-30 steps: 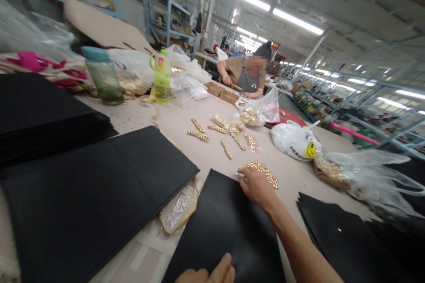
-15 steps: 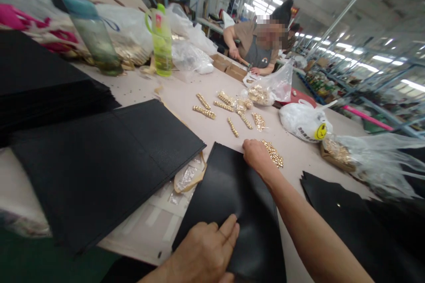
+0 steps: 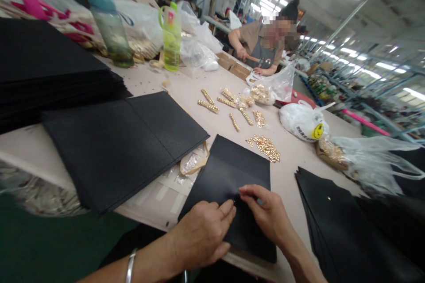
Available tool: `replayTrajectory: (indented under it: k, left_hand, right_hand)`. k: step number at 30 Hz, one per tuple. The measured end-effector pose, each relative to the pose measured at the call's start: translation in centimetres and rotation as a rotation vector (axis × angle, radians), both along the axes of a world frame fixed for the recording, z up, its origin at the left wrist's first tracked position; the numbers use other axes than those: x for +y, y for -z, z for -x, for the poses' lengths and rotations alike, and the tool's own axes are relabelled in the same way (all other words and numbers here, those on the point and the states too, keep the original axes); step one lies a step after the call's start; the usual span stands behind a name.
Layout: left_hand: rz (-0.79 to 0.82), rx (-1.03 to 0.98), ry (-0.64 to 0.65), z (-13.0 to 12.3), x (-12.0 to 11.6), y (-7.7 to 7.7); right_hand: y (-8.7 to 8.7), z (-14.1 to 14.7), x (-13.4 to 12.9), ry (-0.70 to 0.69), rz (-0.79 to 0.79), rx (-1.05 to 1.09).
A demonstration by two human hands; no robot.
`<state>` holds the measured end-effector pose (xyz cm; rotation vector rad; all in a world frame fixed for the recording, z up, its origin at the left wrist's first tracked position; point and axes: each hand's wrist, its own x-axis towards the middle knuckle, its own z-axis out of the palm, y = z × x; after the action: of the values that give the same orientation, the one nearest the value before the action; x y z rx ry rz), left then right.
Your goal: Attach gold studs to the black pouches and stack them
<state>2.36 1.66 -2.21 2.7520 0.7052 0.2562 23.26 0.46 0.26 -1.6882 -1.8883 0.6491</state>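
A black leather-like panel [image 3: 229, 163] lies at the table's front edge. My left hand [image 3: 206, 232] presses its fingers on the panel's top, with the thumb down at the near edge, closed on it. A tiny shiny dot [image 3: 234, 200] shows by those fingertips. Just right of it, my right hand [image 3: 267, 212] is in a pinch, thumb against index finger, low over the panel; whatever it pinches is too small to make out. Beyond the panel lies a loose pile of small gold metal pieces [image 3: 267, 148].
Stacked black panels [image 3: 122, 141] lie left, a taller stack [image 3: 49, 62] behind them. More black panels [image 3: 327, 203], one with a gold dot, lie right. Bottles [image 3: 171, 40], plastic bags [image 3: 302, 119] and gold strips [image 3: 208, 106] stand farther back. A co-worker [image 3: 262, 40] holds a hammer across the table.
My right hand has come back from the gold pile to the panel beside my left fingertips. My left hand stays on the panel. The view has shifted slightly.
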Motion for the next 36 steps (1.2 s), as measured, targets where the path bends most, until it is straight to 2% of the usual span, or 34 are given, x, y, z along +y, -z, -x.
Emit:
replayTrajectory:
  k: [3,6,15,17,22,26,33,36]
  left_hand:
    - [-0.003,-0.007,0.000,0.0,0.0,0.0]
    - [-0.011,-0.005,0.005,0.0,-0.1,0.2]
    - [-0.027,-0.021,0.003,0.0,-0.2,0.6]
    - [-0.015,-0.022,0.004,0.0,-0.1,0.7]
    - [0.018,-0.035,-0.001,0.1,0.0,0.8]
    - [0.019,-0.045,-0.008,0.0,-0.2,1.1]
    - [0.032,-0.061,0.023,0.1,0.0,1.4]
    - [0.025,-0.075,0.029,0.2,0.1,1.3]
  right_hand:
    - [0.8,0.9,-1.2,-0.038,-0.065,-0.067]
    - [1.0,1.4,-1.3,-0.092,-0.099,-0.172]
    - [-0.8,2.6,-0.8,-0.258,-0.074,-0.527]
    - [-1.0,2.6,-0.5,-0.250,-0.029,-0.498]
    - [-0.6,2.2,0.9,-0.090,0.137,-0.237]
    - [-0.5,1.9,2.1,-0.017,0.278,-0.089]
    - [-1.3,1.3,2.6,-0.010,0.393,0.090]
    - [-1.3,1.1,2.2,-0.014,0.384,0.131]
